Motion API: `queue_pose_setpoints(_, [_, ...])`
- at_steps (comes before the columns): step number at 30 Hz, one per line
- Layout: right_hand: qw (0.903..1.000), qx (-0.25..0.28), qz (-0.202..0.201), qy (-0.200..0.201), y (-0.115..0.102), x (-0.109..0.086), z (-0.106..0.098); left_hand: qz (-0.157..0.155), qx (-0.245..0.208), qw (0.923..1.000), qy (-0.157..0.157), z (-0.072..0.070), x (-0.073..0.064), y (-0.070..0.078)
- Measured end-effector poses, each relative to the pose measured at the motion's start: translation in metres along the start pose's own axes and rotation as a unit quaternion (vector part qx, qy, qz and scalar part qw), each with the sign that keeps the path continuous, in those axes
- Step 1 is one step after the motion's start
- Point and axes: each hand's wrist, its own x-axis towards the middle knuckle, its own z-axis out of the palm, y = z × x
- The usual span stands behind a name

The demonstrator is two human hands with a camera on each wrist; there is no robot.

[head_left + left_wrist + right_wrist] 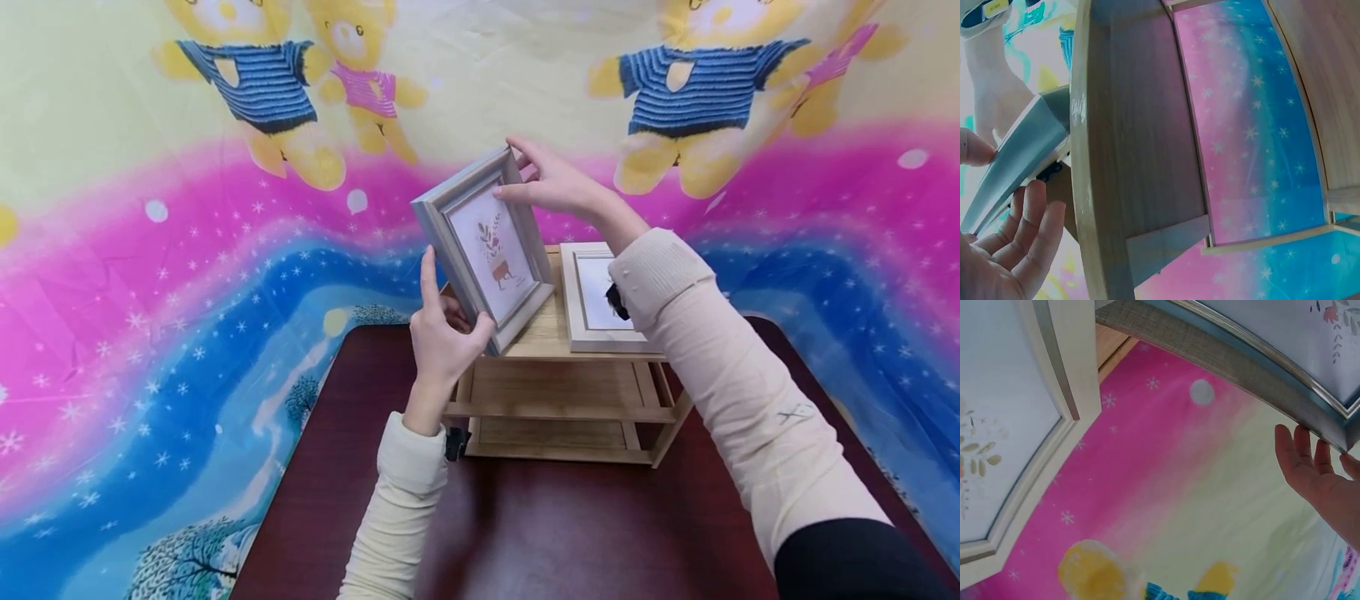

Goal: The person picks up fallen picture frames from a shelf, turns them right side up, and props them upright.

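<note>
A: So where's the gray frame [489, 250] right now, and who's got it?

B: It's held up tilted over the left part of the wooden rack [555, 387]. Can't tell if its low corner touches the top board. Both hands are on it: left hand [447, 343] grips the bottom corner, thumb on the front, index pointing up along the side. Right hand [558, 182] pinches the top corner, thumb on the front molding, fingers over the edge.

A: Heavy?

B: Doubt it. I'd guess light but stiff, no bend in that deep molding. The front could be glass or plastic, can't tell, so I'd treat it as fragile. If the finish is smooth it might slip a bit.

A: Best hold?

B: Opposite corners like this, imo. Keep thumbs on the molding, off the print, and mind the white frame [592, 287] lying flat just to the right.
</note>
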Motion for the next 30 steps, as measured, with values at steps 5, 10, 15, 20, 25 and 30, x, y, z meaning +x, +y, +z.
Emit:
queue_pose_setpoints(5, [0.9958, 0.082, 0.037, 0.018, 0.008, 0.003, -0.003, -0.008, -0.037, 0.9992, -0.012, -0.004, 0.003, -0.004])
queue_pose_setpoints(10, [0.9907, 0.13, 0.04, -0.001, 0.015, 0.003, -0.005, -0.02, -0.052, 0.9983, -0.018, -0.007, 0.005, -0.007])
queue_pose_setpoints(15, [0.9837, 0.173, 0.043, -0.02, 0.021, 0.002, -0.006, -0.025, -0.067, 0.9968, -0.035, -0.01, 0.007, -0.011])
queue_pose_setpoints(20, [0.9799, 0.193, 0.047, -0.02, 0.024, 0.0, -0.007, -0.03, -0.067, 0.9959, -0.053, -0.015, 0.01, -0.013])
queue_pose_setpoints(25, [0.9797, 0.193, 0.054, 0.003, 0.023, -0.001, -0.007, -0.046, -0.078, 0.9933, -0.071, -0.02, 0.015, -0.016])
queue_pose_setpoints(30, [0.9804, 0.188, 0.057, 0.021, 0.024, -0.002, -0.007, -0.067, -0.108, 0.9869, -0.099, -0.025, 0.021, -0.019])
